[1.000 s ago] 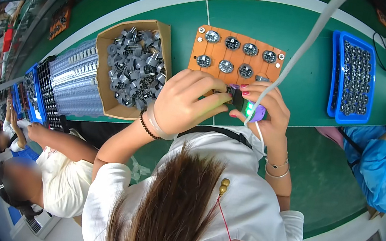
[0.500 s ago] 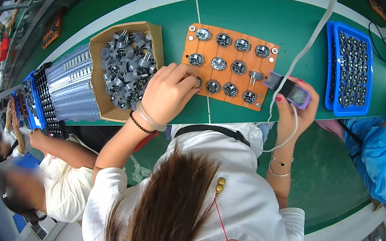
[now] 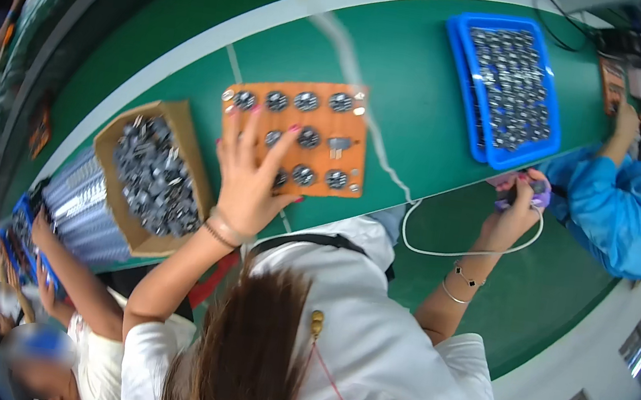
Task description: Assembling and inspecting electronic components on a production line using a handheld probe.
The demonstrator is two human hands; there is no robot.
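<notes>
My left hand (image 3: 248, 166) lies spread, fingers apart, over the left half of an orange tray (image 3: 327, 120). Rows of small round dark parts sit in the tray's holes, and several are hidden under my fingers. At the tray's right side, one grey part (image 3: 339, 144) with pale pins lies on its side. My right hand (image 3: 508, 223) is closed around a small purple and black device (image 3: 538, 196), out past the table's near edge. A white cable (image 3: 443, 253) loops from the device back over the table; motion blurs it.
Left of the tray stands a cardboard box (image 3: 105, 141) of loose grey parts beside stacked clear plastic trays (image 3: 86, 197). Stacked blue trays (image 3: 555, 118) of small parts sit far right. One co-worker in blue (image 3: 603, 205) works at right, another in white (image 3: 103, 341) at left.
The view has shifted. My right hand has drawn the purple device away from the tray, to the right and nearer. The fingers of my left hand, bunched at the tray's left edge before, are now spread over it.
</notes>
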